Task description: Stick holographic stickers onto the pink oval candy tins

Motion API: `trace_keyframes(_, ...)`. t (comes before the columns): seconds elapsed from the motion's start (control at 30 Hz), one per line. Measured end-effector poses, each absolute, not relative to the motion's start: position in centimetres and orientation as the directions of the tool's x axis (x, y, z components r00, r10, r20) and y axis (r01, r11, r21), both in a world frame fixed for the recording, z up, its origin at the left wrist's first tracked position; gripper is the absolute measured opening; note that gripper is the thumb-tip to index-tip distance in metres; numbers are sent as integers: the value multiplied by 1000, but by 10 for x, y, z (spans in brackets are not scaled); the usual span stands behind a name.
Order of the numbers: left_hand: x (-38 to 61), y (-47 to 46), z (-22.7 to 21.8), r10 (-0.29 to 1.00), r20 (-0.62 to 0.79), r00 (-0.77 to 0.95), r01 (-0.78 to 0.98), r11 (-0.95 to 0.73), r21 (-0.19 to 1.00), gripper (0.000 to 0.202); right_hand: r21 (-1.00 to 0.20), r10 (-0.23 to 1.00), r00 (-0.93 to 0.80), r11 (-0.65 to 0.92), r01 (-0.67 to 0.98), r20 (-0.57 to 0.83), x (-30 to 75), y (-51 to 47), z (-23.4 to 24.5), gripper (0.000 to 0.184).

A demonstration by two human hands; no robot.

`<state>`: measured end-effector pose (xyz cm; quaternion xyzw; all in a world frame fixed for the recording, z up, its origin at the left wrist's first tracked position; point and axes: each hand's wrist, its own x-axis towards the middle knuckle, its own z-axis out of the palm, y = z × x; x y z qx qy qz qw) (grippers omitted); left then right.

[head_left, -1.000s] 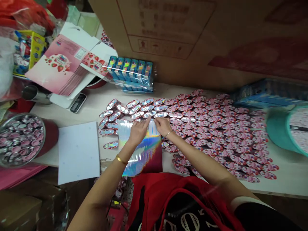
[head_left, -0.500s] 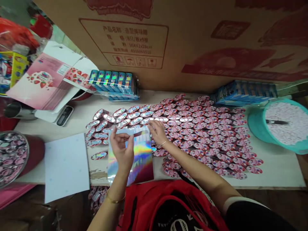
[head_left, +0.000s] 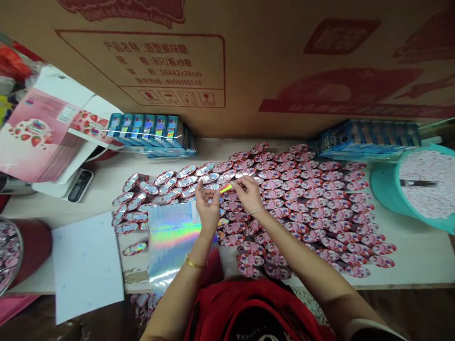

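Shiny yellow-pink sticker (head_left: pixel 226 188), small and strip-shaped, sits up between the two hands, above the rows of pink packs (head_left: pixel 295 196) on the bench (head_left: pixel 419 258). Key relation: its long axis runs roughly 8 to 2 o'clock, so each end faces one hand's fingertips. From the left hand (head_left: pixel 209 202) it lies at about 2 o'clock; from the right hand (head_left: pixel 249 193), at 9 o'clock. Neither hand is clearly nearer.

Right hand: finger and thumb clamped on the sticker's 2 o'clock end, back of hand up, fingers aimed at 9 to 10 o'clock, forearm coming in from 4 o'clock. Left hand: fingers bent, thumb on the 3 o'clock side, tips right at the sticker's 8 o'clock end; can't tell from where I stand whether they pinch it or only sit beside it. Left forearm comes up from 7 o'clock, crossing over the rainbow sheet (head_left: pixel 174 237).

That sheet lies between 7 and 8 o'clock from the sticker. Silver-topped packs (head_left: pixel 171 194) at 9, teal tub (head_left: pixel 387 189) out at 3, cardboard box (head_left: pixel 249 71) standing along 12, white board (head_left: pixel 88 265) at 8, farther out than the sheet.
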<state>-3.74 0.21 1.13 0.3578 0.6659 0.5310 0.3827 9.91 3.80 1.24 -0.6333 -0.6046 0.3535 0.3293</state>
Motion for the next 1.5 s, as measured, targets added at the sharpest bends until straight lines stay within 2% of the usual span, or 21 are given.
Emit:
trace_keyframes(0.1, -32, 20, -5, 882, -44, -470, 282, 198, 939, 67, -667, 998, -51, 10, 745, -43, 107, 69, 6, 26)
trace_keyframes(0.2, -27, 33, -19, 872, 8, -489, 457, 249, 854, 70, -544, 989, -137, 83, 835, -61, 108, 89, -2, 26)
trace_keyframes(0.37, -23, 40, -33, 878, 6, -479, 565, 302, 768, 70, -455, 969, -239, 187, 871, -59, 106, 96, -16, 25)
trace_keyframes(0.57, -24, 48, -34, 903, -19, -430, 661, 329, 674, 70, -395, 956, -278, 220, 892, -94, 103, 95, -19, 27)
trace_keyframes(0.63, -23, 49, -34, 914, -20, -406, 691, 322, 647, 71, -410, 966, -242, 186, 893, -89, 103, 97, -19, 25)
trace_keyframes(0.73, -26, 49, -31, 919, 21, -394, 744, 305, 594, 67, -433, 973, -212, 152, 888, -92, 104, 99, -18, 36)
trace_keyframes(0.8, -31, 47, -26, 915, 76, -397, 754, 277, 596, 57, -467, 973, -216, 156, 871, -79, 105, 99, -17, 40)
trace_keyframes(0.87, -37, 44, -17, 906, 144, -399, 723, 214, 657, 40, -554, 986, -166, 122, 823, -31, 104, 95, -15, 39)
trace_keyframes(0.93, -43, 40, -5, 893, 194, -406, 646, 131, 752, 23, -688, 998, -54, 51, 724, 17, 101, 89, -14, 39)
trace_keyframes(1.0, -46, 39, 5, 886, 179, -429, 527, 84, 846, 17, -830, 999, 33, -15, 558, 4, 93, 81, -13, 41)
trace_keyframes(1.07, -46, 39, 10, 882, 89, -464, 382, 108, 918, 17, -931, 996, 43, -86, 354, -75, 85, 76, -13, 39)
trace_keyframes(1.17, -45, 46, 5, 860, -67, -506, 240, 215, 947, 17, -974, 988, 30, -155, 162, -152, 77, 76, -13, 35)
trace_keyframes(1.23, -45, 54, -2, 852, -87, -516, 257, 252, 933, 15, -968, 993, 57, -117, 221, -107, 78, 82, -13, 30)
trace_keyframes(1.3, -46, 63, -9, 856, -44, -515, 344, 254, 904, 14, -915, 998, 59, -49, 401, -28, 83, 92, -12, 23)
trace_keyframes(1.4, -46, 77, -16, 867, 15, -497, 505, 275, 818, 13, -742, 999, 33, -3, 670, 26, 88, 105, -14, 17)
trace_keyframes(1.5, -45, 86, -22, 881, 10, -473, 621, 326, 712, 11, -594, 1000, -14, 14, 804, 5, 88, 111, -21, 16)
